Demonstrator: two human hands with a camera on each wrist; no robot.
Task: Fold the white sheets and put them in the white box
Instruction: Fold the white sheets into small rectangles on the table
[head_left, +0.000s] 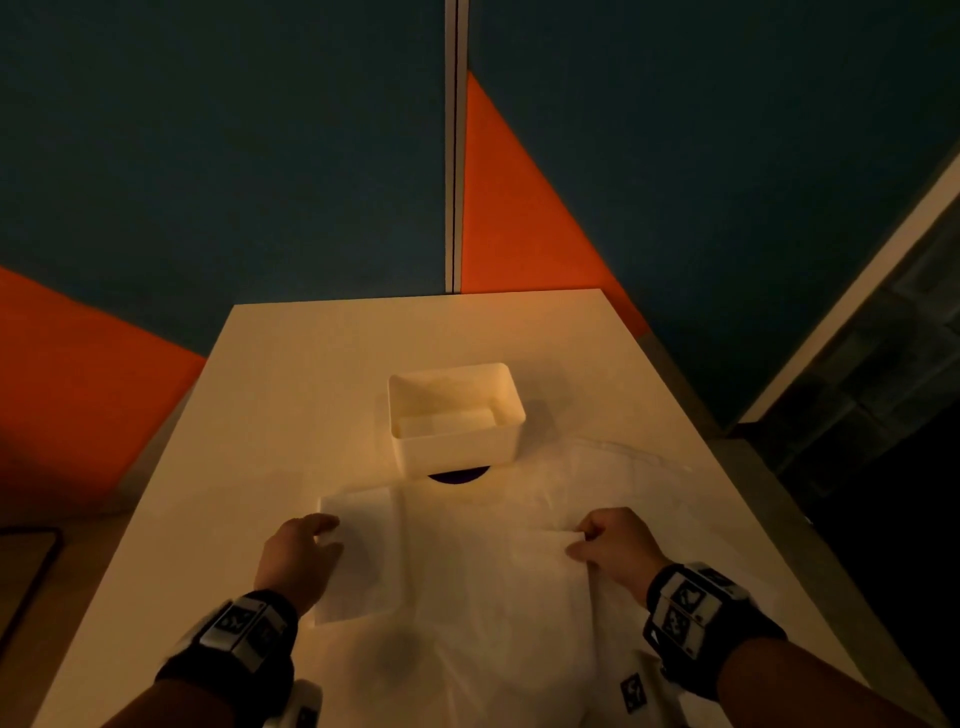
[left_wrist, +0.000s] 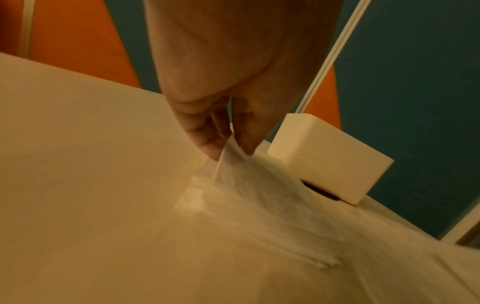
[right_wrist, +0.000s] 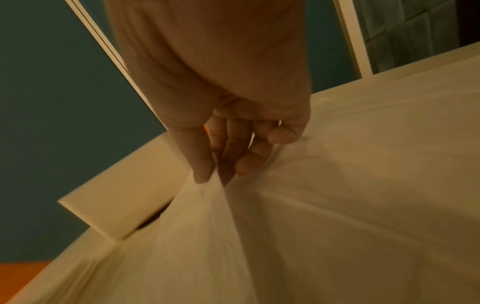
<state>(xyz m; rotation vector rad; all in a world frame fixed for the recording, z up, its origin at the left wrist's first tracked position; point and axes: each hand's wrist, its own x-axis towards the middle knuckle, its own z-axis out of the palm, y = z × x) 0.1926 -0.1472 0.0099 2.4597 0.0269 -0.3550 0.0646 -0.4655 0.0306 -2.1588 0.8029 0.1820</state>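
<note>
A thin white sheet (head_left: 467, 561) lies spread over the near half of the white table (head_left: 291, 374). My left hand (head_left: 306, 551) pinches the sheet's left part between thumb and fingers; the wrist view shows the sheet (left_wrist: 233, 164) lifted into a peak at my fingertips (left_wrist: 210, 152). My right hand (head_left: 608, 540) pinches a fold on the right, and there the sheet (right_wrist: 207, 205) rises to my thumb and forefinger. The white box (head_left: 457, 415) stands open just beyond the sheet, with something pale and flat lying in its bottom. It also shows as the box (left_wrist: 324, 160) and the box (right_wrist: 116, 205).
A dark round spot (head_left: 457, 475) shows on the table at the box's near side. Blue and orange wall panels (head_left: 208, 156) close off the table's far end. Bare tabletop lies beyond and left of the box. The table's right edge (head_left: 727, 441) drops to a dark floor.
</note>
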